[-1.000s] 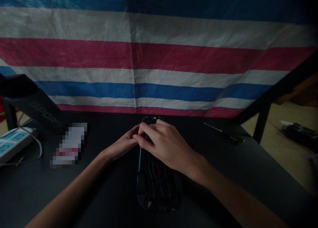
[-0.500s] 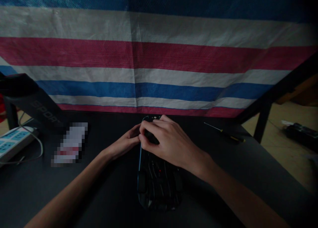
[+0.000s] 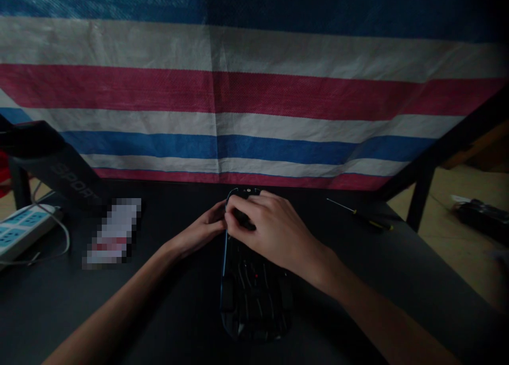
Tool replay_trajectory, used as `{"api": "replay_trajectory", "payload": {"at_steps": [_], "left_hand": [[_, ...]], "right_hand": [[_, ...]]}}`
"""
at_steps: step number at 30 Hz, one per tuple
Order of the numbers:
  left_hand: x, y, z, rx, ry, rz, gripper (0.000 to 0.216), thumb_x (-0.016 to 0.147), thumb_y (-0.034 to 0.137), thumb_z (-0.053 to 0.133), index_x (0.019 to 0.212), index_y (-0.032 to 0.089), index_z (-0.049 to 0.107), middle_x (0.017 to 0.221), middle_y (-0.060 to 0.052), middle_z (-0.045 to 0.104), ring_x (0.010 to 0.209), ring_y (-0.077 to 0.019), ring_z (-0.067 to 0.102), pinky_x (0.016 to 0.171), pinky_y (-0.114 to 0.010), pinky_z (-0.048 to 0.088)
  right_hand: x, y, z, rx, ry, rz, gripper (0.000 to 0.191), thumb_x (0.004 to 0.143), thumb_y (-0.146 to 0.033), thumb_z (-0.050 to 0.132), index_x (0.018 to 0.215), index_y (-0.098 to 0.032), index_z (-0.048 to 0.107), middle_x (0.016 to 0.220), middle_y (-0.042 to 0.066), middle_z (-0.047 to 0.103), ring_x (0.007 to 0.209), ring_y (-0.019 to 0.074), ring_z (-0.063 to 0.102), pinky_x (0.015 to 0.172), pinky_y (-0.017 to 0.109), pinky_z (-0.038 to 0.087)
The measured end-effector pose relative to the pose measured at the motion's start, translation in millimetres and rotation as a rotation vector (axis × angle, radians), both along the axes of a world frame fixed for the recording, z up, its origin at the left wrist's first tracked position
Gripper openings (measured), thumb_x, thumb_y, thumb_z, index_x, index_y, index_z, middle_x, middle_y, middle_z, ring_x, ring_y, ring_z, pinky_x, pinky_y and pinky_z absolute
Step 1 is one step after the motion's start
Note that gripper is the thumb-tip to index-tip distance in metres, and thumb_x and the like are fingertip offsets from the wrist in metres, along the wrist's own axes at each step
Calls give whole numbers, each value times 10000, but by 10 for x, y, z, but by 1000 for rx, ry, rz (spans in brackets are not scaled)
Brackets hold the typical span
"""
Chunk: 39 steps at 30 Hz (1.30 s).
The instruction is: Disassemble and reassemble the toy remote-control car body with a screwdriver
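Note:
A dark toy car (image 3: 256,296) lies upside down on the black table (image 3: 170,312), its ribbed underside and wheels showing and a blue edge along its left side. My left hand (image 3: 204,224) is against the far left side of the car, its fingertips partly hidden by my other hand. My right hand (image 3: 264,219) is bent over the far part of the underside, thumb and index finger pinched together. Whatever sits between those fingers, if anything, is hidden. A thin screwdriver (image 3: 360,216) with a black and yellow handle lies to the right of the car.
At the left stands a white power strip (image 3: 27,224) with a grey cable (image 3: 66,232). Beside it lies a blurred-out flat item (image 3: 115,230), near a dark post marked SPORT (image 3: 73,179). A striped tarp (image 3: 278,95) hangs behind the table, and a black frame bar (image 3: 421,195) rises at right.
The whole view has shifted slightly, with things sitting a little lower in the picture. Both hands stay at the far end of the toy car, the right hand's fingers still pinched.

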<state>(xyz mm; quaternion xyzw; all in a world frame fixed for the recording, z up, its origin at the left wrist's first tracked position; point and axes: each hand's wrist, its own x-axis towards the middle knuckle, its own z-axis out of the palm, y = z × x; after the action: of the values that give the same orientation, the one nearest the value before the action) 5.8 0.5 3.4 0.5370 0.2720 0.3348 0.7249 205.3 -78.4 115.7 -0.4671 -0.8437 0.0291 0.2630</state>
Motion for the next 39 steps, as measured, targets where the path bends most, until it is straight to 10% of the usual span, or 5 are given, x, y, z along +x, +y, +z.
{"api": "replay_trajectory", "payload": {"at_steps": [20,39], "left_hand": [[27,-17,25,62,16,16,314,820,282,854,1088,176,730,1055,-85,763,1246,-318,645,1138,-426,449],[13,-16,5,8,-28,8,485,785,286,905,1231,195,739,1166,-87,773,1244,-318,658,1129,-420,465]], "right_hand": [[-31,12,-71,85,13,121,258,1067,-187,527,1294,-194,649,1150,76,777,1052,215,682,1023,390,474],[-28,-5,-47,62,50,168,159,1026,-170,538,1126,-204,657,1124,73,742,1075,226,629,1002,386,441]]}}
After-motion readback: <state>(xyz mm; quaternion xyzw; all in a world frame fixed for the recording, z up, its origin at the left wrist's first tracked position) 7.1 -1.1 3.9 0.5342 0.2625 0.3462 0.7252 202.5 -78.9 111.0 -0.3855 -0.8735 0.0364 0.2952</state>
